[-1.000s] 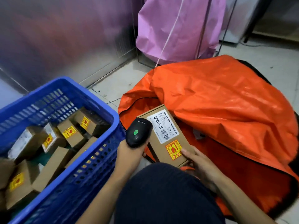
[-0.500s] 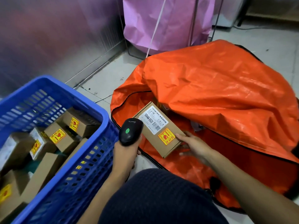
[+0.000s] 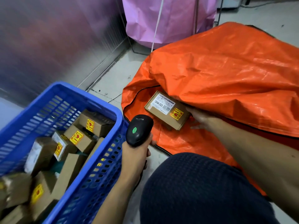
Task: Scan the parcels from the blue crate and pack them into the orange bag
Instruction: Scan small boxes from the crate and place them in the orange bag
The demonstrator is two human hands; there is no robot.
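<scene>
A brown cardboard parcel (image 3: 166, 109) with a white label and a yellow sticker lies in the mouth of the orange bag (image 3: 226, 73), partly under its upper flap. My right hand (image 3: 199, 118) holds the parcel's right end. My left hand (image 3: 135, 152) grips a black barcode scanner (image 3: 139, 130) with a green button, between the crate and the bag. The blue crate (image 3: 68, 101) at lower left holds several brown parcels (image 3: 77, 138) with yellow stickers.
A pink bag (image 3: 169, 20) hangs on a metal frame behind the orange bag. A metal wall (image 3: 56, 38) runs along the left. My dark-clothed knee (image 3: 202, 188) fills the lower middle. Pale floor tiles (image 3: 116, 78) show between crate and bag.
My right hand has moved the parcel away from the scanner and further into the orange bag's mouth. The left hand with the scanner has stayed beside the crate.
</scene>
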